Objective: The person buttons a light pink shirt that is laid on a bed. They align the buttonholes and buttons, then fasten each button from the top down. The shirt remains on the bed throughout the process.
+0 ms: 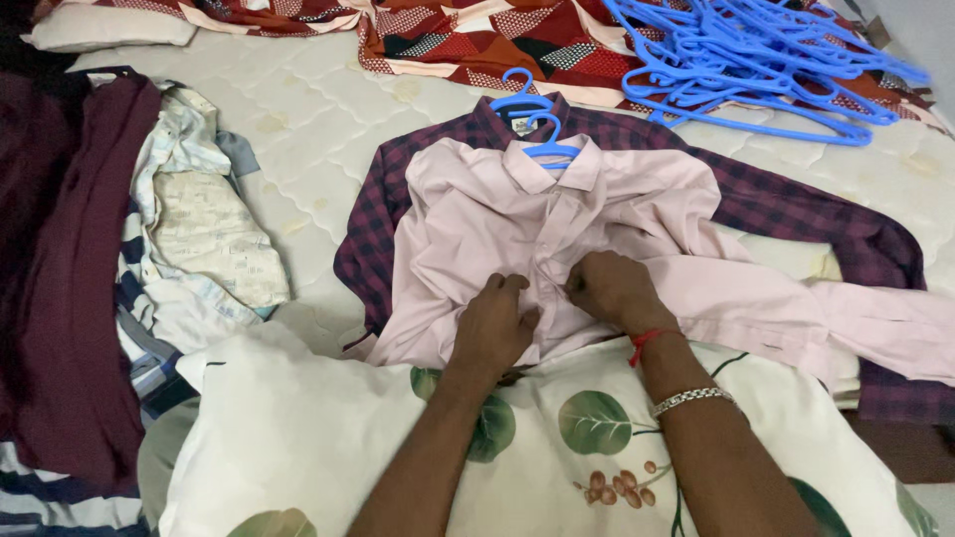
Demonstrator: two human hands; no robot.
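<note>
Item: pale pink long-sleeved cotton shirt (557, 214), laid front-up on a blue plastic hanger (550, 149), lying on top of a dark maroon-and-navy checked shirt (796, 204) with its own blue hanger (519, 99). Both rest on a white quilted mattress (318, 129).

Hands: left hand (494, 323) and right hand (612, 288) meet at the pink shirt's front placket, low on the chest. The fingers of both are curled narrow, pinching the cloth edges; whether a button sits between them cannot be told. The right wrist carries a red thread (645, 341) and a silver link bracelet (691, 399).

Step, as judged: fastening or aligning the front of the hung shirt. The next move likely calls for a fine pinch, with both placket edges kept matched.

Nearby: cream leaf-print pillow (557, 447) under the forearms; heap of loose blue plastic hangers (756, 60); maroon garment (70, 249) and striped clothing (189, 239) at left.
</note>
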